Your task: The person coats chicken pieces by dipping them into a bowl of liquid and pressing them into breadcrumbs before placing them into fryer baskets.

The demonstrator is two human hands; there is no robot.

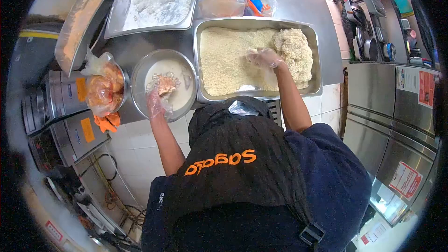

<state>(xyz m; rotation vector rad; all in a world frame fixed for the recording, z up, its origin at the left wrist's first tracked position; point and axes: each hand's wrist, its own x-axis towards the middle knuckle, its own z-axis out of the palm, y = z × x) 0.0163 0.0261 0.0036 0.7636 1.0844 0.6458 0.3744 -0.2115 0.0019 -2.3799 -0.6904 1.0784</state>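
My left hand [157, 104], in a clear plastic glove, reaches over the near left rim of a round bowl [136, 86]. Its fingers are closed on a piece of raw meat [167, 84], which sits partly in the milky white batter [183, 100]. To the right, a deep metal tray [319, 60] holds pale breadcrumbs [224, 56]. Also gloved, my right hand [267, 59] is low over the crumbs, fingers stretched leftward and their tips coated with crumbs. I see nothing held in it. Breaded pieces [296, 53] are heaped at the tray's right end, beside that hand.
A tray of white flour [161, 0] stands behind the bowl. Plastic bags [224, 1] lie behind the crumb tray. Bagged orange food [105, 86] sits in a container left of the bowl. At right are a pan rack [368, 32] and steel cabinets [371, 88].
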